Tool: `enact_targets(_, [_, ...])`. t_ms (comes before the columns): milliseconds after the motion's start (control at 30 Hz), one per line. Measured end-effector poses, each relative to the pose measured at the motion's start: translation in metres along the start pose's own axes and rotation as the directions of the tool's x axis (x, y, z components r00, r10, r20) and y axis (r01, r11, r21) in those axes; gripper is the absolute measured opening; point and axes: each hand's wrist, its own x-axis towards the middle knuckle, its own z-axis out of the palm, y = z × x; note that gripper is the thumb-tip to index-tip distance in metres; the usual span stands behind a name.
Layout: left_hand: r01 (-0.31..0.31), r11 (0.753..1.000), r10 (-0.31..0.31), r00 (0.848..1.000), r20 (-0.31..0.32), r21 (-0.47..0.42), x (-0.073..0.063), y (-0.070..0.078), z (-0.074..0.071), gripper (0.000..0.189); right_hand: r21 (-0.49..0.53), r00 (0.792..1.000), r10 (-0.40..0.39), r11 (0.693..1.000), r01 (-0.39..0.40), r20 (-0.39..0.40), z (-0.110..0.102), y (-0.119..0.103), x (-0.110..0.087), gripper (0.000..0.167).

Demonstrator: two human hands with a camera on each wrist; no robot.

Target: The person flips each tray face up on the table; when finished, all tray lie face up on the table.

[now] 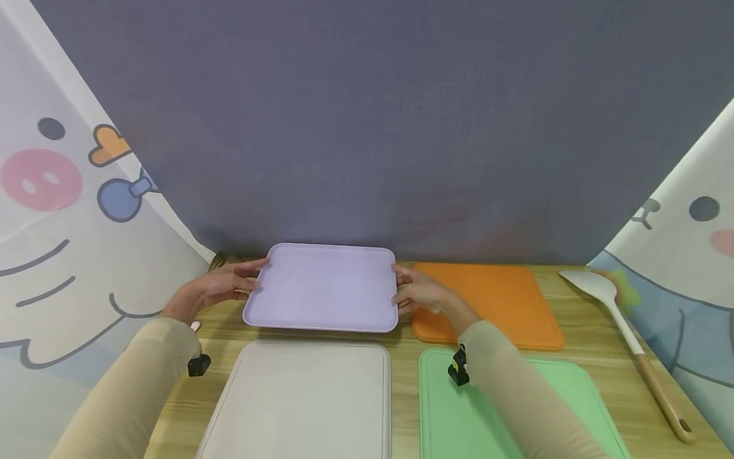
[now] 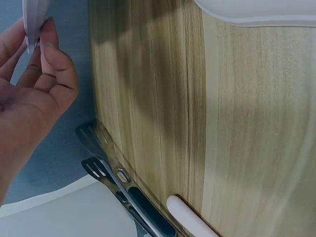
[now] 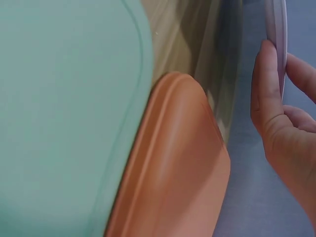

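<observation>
A lilac cutting board (image 1: 327,287) with rounded corners is held up off the wooden table near the back wall, its flat face turned toward the head camera. At its left edge my left hand (image 1: 226,284) pinches it between thumb and fingers. On the opposite edge my right hand (image 1: 423,292) grips it with the thumb on one side and fingers on the other. Both wrist views show the board edge-on, raised above the tabletop. Just right of it lies an orange cutting board (image 1: 487,303), partly behind my right wrist.
In front lie a white cutting board (image 1: 304,401) and a green one (image 1: 564,395), the latter under my right forearm. A white spatula (image 1: 627,328) with a wooden handle lies far right. Dark slotted utensils (image 2: 101,163) and a pale pink handle (image 2: 190,217) are at the left edge.
</observation>
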Motion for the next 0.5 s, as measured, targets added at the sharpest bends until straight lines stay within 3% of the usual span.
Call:
enact_targets(267, [0.02,1.0,-0.019,0.999,-0.044,0.009,0.006,-0.005,-0.002,0.079,0.003,0.999,0.027,1.0,-0.027,-0.034,0.01,0.008,0.009,0.093])
enact_targets(500, [0.039,0.999,-0.038,0.998,-0.041,0.034,0.011,-0.015,-0.003,0.078,0.019,0.995,0.076,0.997,-0.075,-0.069,0.016,0.016,0.017,0.095])
